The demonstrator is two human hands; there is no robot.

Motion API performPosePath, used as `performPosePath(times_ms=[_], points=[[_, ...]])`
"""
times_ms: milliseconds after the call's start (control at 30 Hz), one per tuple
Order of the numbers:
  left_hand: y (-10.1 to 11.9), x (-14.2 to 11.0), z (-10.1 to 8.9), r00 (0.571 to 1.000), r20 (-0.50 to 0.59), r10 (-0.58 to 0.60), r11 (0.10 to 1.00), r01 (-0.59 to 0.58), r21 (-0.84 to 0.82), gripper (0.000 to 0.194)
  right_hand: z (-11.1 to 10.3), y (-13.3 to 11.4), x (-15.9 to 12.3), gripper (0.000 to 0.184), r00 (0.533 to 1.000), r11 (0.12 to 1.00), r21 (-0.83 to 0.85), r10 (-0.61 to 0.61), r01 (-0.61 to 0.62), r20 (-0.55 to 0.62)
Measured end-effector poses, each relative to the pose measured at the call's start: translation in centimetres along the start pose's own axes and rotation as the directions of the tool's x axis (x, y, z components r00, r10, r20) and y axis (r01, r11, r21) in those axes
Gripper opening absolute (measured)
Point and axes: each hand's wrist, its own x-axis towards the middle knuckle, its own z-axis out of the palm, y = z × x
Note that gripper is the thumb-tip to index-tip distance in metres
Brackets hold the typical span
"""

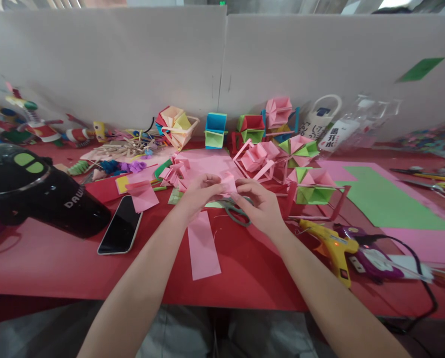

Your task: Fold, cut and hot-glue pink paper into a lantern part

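Between my two hands, a small folded piece of pink paper (229,184) is held above the red table. My left hand (204,193) pinches its left side, with thumb and fingers together. On the other side, my right hand (258,203) grips the paper between thumb and fingertips. Just below the hands lie dark-handled scissors (238,215), partly hidden by my right hand. A flat pink paper strip (203,246) rests nearer the table's front edge. Left of my left hand is a bunch of folded pink pieces (175,171).
Folded paper wheels, one pink (258,158) and one green and pink (314,186), stand behind and right. A yellow hot glue gun (332,248) lies right, beside a purple power strip (372,256) with a cable. At left are a phone (121,226) and a black tumbler (73,199).
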Motion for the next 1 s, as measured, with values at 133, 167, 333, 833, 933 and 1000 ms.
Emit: performPosePath(times_ms=[133, 167, 333, 833, 933, 1000], points=[[-0.1, 0.1, 0.1, 1.0, -0.01, -0.008, 1.0, 0.008, -0.008, 0.031, 0.1, -0.4, 0.0, 0.009, 1.0, 0.999, -0.037, 0.01, -0.01, 0.009], [-0.2, 0.1, 0.1, 1.0, -0.011, -0.009, 1.0, 0.009, -0.004, 0.031, 0.1, -0.5, 0.0, 0.01, 1.0, 0.999, -0.041, 0.023, -0.023, 0.014], [-0.5, 0.3, 0.0, 1.0, 0.004, -0.01, 1.0, 0.01, 0.017, 0.029, 0.2, -0.8, -0.1, 0.014, 0.997, 0.997, -0.014, 0.071, -0.071, -0.011], [-0.6, 0.1, -0.3, 0.999, 0.044, -0.032, 0.995, 0.027, 0.097, 0.027, 0.1, -1.1, 0.1, 0.015, 0.996, 0.992, -0.114, -0.042, 0.051, 0.079], [-0.7, 0.2, -0.3, 0.997, 0.071, -0.021, 0.993, 0.013, 0.121, 0.028, 0.2, -1.0, 0.1, 0.018, 0.995, 0.998, -0.016, 0.061, -0.06, 0.084], [-0.9, 0.2, -0.4, 0.996, 0.087, -0.024, 0.992, 0.013, 0.123, 0.028, 0.2, -0.9, 0.0, 0.021, 0.989, 0.99, 0.056, 0.126, -0.13, 0.077]])
